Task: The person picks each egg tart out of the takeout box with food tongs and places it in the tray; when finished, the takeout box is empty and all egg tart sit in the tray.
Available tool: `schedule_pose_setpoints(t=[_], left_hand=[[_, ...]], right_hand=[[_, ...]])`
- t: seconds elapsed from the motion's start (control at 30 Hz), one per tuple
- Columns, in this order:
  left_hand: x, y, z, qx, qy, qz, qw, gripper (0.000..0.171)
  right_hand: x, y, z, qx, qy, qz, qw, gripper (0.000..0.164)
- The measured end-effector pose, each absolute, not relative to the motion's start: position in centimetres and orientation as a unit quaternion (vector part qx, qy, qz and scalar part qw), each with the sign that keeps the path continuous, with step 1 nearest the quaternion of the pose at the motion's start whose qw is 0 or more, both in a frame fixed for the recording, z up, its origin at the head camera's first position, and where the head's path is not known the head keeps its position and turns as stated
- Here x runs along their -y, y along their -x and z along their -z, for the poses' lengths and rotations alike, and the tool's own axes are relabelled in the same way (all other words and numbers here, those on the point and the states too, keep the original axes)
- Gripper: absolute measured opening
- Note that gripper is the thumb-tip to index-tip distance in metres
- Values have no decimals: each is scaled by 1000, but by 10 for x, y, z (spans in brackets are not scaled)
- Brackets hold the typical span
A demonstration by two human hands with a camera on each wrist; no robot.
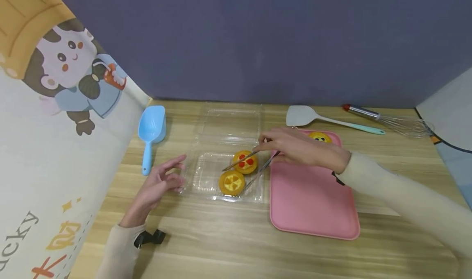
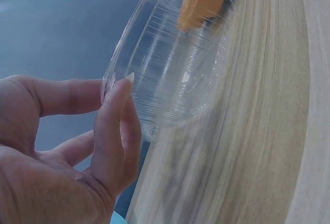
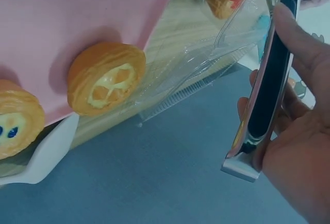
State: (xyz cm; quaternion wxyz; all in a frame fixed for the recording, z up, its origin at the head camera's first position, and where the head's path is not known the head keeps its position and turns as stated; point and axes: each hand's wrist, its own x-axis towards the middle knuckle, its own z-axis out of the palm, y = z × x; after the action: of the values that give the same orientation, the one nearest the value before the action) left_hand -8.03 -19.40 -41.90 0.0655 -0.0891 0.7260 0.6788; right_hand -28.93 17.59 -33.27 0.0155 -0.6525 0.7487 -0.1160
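pale wood-grain table (image 1: 228,238), backed by a flat slate-blue wall (image 1: 258,41). cartoon-printed screen (image 1: 55,119) leans in along the left edge; another panel cuts the far right corner.

right hand (image 1: 295,148) pinches metal tongs (image 1: 247,166), arms spread, tips over the clear plastic clamshell box (image 1: 206,176). 2 tarts in the box: red-topped tart (image 1: 245,162) between the tong arms, yellow-topped tart (image 1: 231,182) just in front.

left hand (image 1: 160,184) loose, fingers relaxed, fingertips against the box's left rim, gripping nothing.

pink tray (image 1: 313,201) just right of the box; 1 more tart (image 1: 320,137) at its far edge. blue scoop (image 1: 151,131), white spatula (image 1: 313,117), whisk (image 1: 391,121) lie toward the wall.
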Motion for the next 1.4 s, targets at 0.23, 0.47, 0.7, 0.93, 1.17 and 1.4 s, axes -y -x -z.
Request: schedule_pose_setpoints(t=[0.23, 0.47, 0.7, 0.93, 1.17, 1.4], left_hand=[[190, 87, 417, -725, 87, -680, 61, 81], [187, 93, 414, -728, 89, -678, 54, 81], [183, 95, 414, -727, 93, -678, 50, 80], [178, 96, 414, -728, 106, -675, 47, 80], [176, 97, 415, -729, 109, -675, 45, 80], [173, 99, 417, -725, 113, -678, 42, 80]], right_hand=[[-171, 303, 338, -738, 666, 108, 17, 57], [-168, 312, 340, -736, 668, 110, 0, 54], [-159, 309, 350, -749, 652, 112, -24, 51], [-149, 303, 364, -779, 613, 136, -2, 50], [-146, 304, 373, -780, 611, 133, -2, 49], [-142, 309, 377, -771, 621, 138, -10, 47]])
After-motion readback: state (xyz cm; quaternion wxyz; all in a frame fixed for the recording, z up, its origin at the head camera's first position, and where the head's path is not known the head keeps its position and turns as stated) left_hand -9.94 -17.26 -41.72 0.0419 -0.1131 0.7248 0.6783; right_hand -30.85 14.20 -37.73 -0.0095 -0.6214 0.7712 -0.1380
